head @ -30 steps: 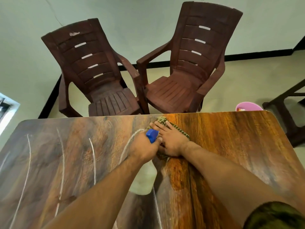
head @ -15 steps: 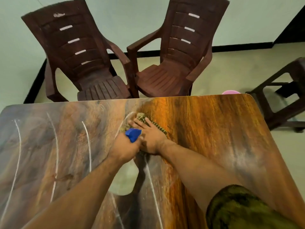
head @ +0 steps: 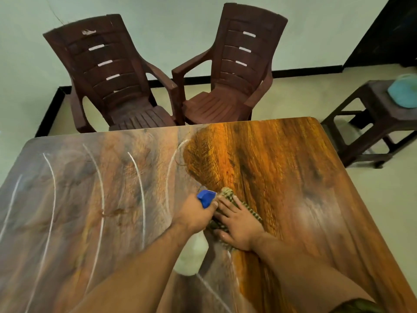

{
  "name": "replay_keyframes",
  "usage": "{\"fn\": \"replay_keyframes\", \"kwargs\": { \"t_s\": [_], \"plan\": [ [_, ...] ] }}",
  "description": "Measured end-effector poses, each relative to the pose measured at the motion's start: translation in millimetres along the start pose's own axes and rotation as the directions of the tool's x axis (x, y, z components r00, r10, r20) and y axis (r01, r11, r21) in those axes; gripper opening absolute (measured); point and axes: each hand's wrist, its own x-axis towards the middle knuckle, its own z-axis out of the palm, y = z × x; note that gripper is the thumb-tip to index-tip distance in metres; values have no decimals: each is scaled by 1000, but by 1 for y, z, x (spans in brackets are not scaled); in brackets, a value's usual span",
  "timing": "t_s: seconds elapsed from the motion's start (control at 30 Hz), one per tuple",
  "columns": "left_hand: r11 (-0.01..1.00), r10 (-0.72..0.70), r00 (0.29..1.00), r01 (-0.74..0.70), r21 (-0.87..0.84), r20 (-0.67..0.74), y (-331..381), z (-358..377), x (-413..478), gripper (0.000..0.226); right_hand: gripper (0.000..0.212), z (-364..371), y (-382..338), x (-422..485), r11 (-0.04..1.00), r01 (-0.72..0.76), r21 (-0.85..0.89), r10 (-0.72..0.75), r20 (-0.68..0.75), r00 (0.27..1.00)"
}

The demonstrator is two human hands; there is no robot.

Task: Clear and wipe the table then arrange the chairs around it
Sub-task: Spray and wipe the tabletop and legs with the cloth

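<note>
My right hand (head: 238,224) lies flat, fingers spread, pressing a checked cloth (head: 228,192) onto the wooden table (head: 282,177). Beside it my left hand (head: 194,214) grips a spray bottle with a blue nozzle (head: 206,197); the pale bottle body (head: 194,254) hangs under my wrist. The table's right part is shiny orange where wiped, while the left part is dull with several curved white streaks (head: 99,184). Two brown plastic armchairs (head: 117,86) (head: 234,82) stand side by side beyond the far edge, angled toward each other.
A dark stool (head: 370,123) stands on the floor to the right of the table, with a light blue object (head: 404,91) on top. A pale wall with a black skirting runs behind the chairs. A dark doorway is at the far right.
Both hands have slid together toward me, away from the far edge, dragging the cloth along the border of the wiped area. The view has lifted, showing the stool fully.
</note>
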Motion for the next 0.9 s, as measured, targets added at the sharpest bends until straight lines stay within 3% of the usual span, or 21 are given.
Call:
{"fn": "replay_keyframes", "kwargs": {
  "t_s": [0.03,0.07,0.1,0.13,0.17,0.2,0.23,0.3,0.33,0.4,0.43,0.47,0.5,0.57,0.63,0.7,0.73,0.77,0.83,0.9],
  "plan": [
    [1000,-8,1000,8,-5,22,-3,3,-8,29,70,4,5,-15,994,-105,10,105,-23,994],
    [1000,-15,999,15,-4,39,-8,4,-18,31,69,8,1,-30,953,-302,39,304,-58,951],
    [1000,-17,998,17,1,58,-11,5,-27,32,69,10,-8,-40,834,-544,87,550,-81,831],
    [1000,-13,997,12,6,71,-17,6,-38,35,70,13,-25,-46,663,-737,132,749,-93,656],
    [1000,-5,997,4,10,71,-22,7,-46,40,71,15,-45,-45,535,-827,173,844,-87,529],
    [1000,2,997,-4,27,74,-28,8,-53,43,72,20,-67,-44,531,-829,173,847,-73,527],
    [998,21,996,-26,56,91,-34,10,-63,44,71,25,-91,-47,631,-760,154,773,-48,632],
    [992,48,988,-64,109,144,-47,15,-77,39,71,34,-123,-64,866,-482,135,489,-25,872],
    [990,55,987,-74,121,153,-54,18,-84,39,70,36,-129,-79,931,-352,96,357,-42,933],
    [985,48,984,-75,153,174,-70,25,-100,45,68,40,-122,-110,964,-256,67,259,-39,965],
    [981,46,978,-82,175,204,-76,28,-107,47,67,43,-115,-124,950,-306,69,309,-35,951],
    [975,50,968,-100,196,246,-84,34,-117,45,67,48,-112,-144,898,-431,85,436,-41,899],
    [971,47,957,-111,213,286,-90,38,-126,42,68,51,-110,-161,800,-589,111,598,-69,799],
    [965,28,941,-114,237,338,-103,47,-148,35,71,58,-109,-185,525,-831,183,851,-79,520],
    [959,0,929,-105,264,370,-117,54,-168,31,71,58,-119,-184,302,-916,263,950,-5,311],
    [957,-2,919,-113,268,395,-130,59,-185,36,71,52,-132,-168,194,-929,316,974,54,222],
    [958,3,916,-117,260,400,-138,60,-190,41,71,51,-138,-160,215,-924,315,968,60,246],
    [959,18,910,-133,249,414,-140,59,-198,43,71,51,-146,-154,308,-907,286,942,40,332],
    [955,57,897,-177,238,438,-150,57,-210,42,69,59,-174,-151,596,-779,195,796,-15,605],
    [962,59,905,-165,220,421,-158,53,-222,36,70,71,-206,-159,832,-545,105,549,-7,836]
  ]
}}
